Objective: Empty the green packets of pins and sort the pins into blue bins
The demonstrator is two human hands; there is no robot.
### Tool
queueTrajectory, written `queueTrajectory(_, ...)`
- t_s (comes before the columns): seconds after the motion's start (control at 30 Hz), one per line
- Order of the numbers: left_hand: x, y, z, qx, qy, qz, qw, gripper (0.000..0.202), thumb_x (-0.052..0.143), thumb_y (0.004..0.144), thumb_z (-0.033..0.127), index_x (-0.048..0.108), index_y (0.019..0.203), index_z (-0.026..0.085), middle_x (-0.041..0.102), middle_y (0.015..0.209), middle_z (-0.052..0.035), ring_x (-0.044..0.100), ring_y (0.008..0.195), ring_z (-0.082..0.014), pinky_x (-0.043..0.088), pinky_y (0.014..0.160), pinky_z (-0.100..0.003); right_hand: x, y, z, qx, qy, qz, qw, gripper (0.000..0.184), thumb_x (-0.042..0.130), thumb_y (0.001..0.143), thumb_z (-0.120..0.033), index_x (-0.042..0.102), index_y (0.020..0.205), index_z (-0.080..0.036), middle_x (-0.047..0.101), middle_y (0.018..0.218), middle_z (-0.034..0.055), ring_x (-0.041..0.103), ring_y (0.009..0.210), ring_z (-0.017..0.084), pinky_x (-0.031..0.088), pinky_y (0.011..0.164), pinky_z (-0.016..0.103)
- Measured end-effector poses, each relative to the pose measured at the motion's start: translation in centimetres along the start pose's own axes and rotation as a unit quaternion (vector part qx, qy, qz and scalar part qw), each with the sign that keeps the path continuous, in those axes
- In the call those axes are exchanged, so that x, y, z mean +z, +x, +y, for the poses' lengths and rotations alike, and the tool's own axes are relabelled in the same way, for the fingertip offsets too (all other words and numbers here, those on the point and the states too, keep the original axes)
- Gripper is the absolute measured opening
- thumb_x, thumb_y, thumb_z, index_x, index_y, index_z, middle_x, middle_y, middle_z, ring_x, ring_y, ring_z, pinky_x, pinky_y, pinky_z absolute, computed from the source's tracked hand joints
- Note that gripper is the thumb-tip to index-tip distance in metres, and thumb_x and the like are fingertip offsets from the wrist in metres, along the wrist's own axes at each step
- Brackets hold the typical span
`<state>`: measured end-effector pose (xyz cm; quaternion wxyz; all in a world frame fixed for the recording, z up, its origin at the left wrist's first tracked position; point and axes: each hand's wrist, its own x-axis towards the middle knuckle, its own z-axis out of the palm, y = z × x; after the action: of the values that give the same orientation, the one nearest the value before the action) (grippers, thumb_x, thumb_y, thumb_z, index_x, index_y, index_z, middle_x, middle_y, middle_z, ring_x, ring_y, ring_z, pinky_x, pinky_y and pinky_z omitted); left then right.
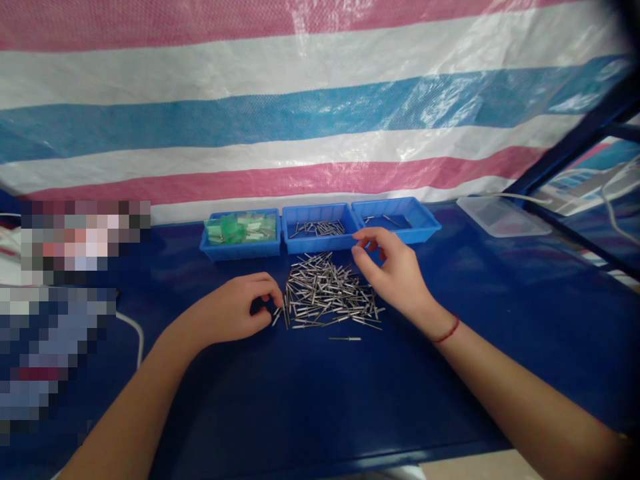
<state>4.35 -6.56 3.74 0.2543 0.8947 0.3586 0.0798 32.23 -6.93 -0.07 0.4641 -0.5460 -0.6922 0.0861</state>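
A loose pile of silver blind rivets [325, 290] lies on the dark blue table. My left hand [245, 308] is at the pile's left edge, fingers curled, thumb and forefinger closing at a small rivet [277, 316]. Above the right side of the pile is my right hand [393, 270], its thumb and forefinger slightly apart near the front wall of the middle blue tray [320, 245]. Nothing shows between those fingertips; its other fingers are bent and partly hidden. One single rivet [345, 339] lies in front of the pile.
Some rivets lie in the middle tray, and a few in the right blue tray [423, 233]. The left blue tray [243, 250] holds green and clear plastic packets. A clear plastic lid [505, 217] lies at the back right. A white cable [135, 327] runs at left; striped sheeting [300, 113] hangs behind.
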Motion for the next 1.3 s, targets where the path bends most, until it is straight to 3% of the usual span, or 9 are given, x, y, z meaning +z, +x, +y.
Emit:
queueTrajectory(0.17,0.5,-0.4,0.5,-0.052,0.025,-0.021,0.998,0.024,0.064,0.078,0.027,0.063,0.102,0.022,0.064,0.085,0.0004,0.061,0.074,-0.0157,0.045,0.066,-0.024,0.7,-0.8,-1.0,-0.025,0.018,-0.049,0.998,0.018,0.054,0.084,-0.021,0.060,0.101,-0.022,0.066,0.089,0.0050,0.060,0.085,0.022,0.045,0.076,0.036)
queueTrajectory(0.37,2.0,0.4,0.6,-0.035,0.057,0.028,0.997,0.015,0.053,0.086,0.019,0.064,0.097,0.020,0.064,0.081,-0.0005,0.061,0.067,-0.0134,0.045,0.063,-0.023,0.9,-1.1,-1.7,-0.065,0.023,-0.078,0.995,0.013,0.053,0.086,-0.019,0.060,0.096,-0.022,0.067,0.091,0.0058,0.060,0.088,0.022,0.046,0.081,0.038)
queueTrajectory(0.6,2.7,0.8,1.2,-0.063,0.150,0.050,0.985,0.023,0.047,0.092,0.016,0.063,0.108,0.014,0.068,0.097,-0.0091,0.067,0.086,-0.0221,0.050,0.079,-0.033,1.0,-1.2,-1.9,-0.082,0.027,-0.097,0.992,0.011,0.052,0.088,-0.020,0.062,0.092,-0.022,0.067,0.087,0.0057,0.059,0.086,0.022,0.045,0.080,0.038)
queueTrajectory(0.8,2.5,0.6,1.0,-0.039,0.134,0.060,0.988,0.021,0.053,0.091,0.023,0.064,0.107,0.016,0.067,0.094,-0.0062,0.065,0.081,-0.0178,0.051,0.074,-0.027,1.1,-1.4,-2.1,-0.095,0.031,-0.117,0.988,0.011,0.052,0.087,-0.018,0.062,0.090,-0.021,0.068,0.091,0.0063,0.060,0.088,0.022,0.046,0.082,0.039)
queueTrajectory(1.03,2.5,0.5,0.7,-0.012,0.112,0.046,0.993,0.027,0.048,0.092,0.018,0.065,0.112,0.024,0.062,0.102,-0.0044,0.064,0.085,-0.0156,0.049,0.081,-0.026,1.2,-1.5,-2.4,-0.108,0.037,-0.142,0.983,0.013,0.052,0.087,-0.018,0.064,0.088,-0.022,0.069,0.091,0.0060,0.060,0.088,0.023,0.046,0.082,0.039)
queueTrajectory(1.3,1.7,0.7,0.8,0.031,0.204,0.036,0.978,0.015,0.055,0.092,0.023,0.066,0.102,0.023,0.063,0.103,-0.0046,0.060,0.091,-0.0189,0.044,0.080,-0.030,1.3,-1.4,-2.4,-0.107,0.041,-0.150,0.982,0.013,0.052,0.088,-0.018,0.065,0.089,-0.022,0.068,0.090,0.0065,0.059,0.088,0.023,0.046,0.082,0.040)
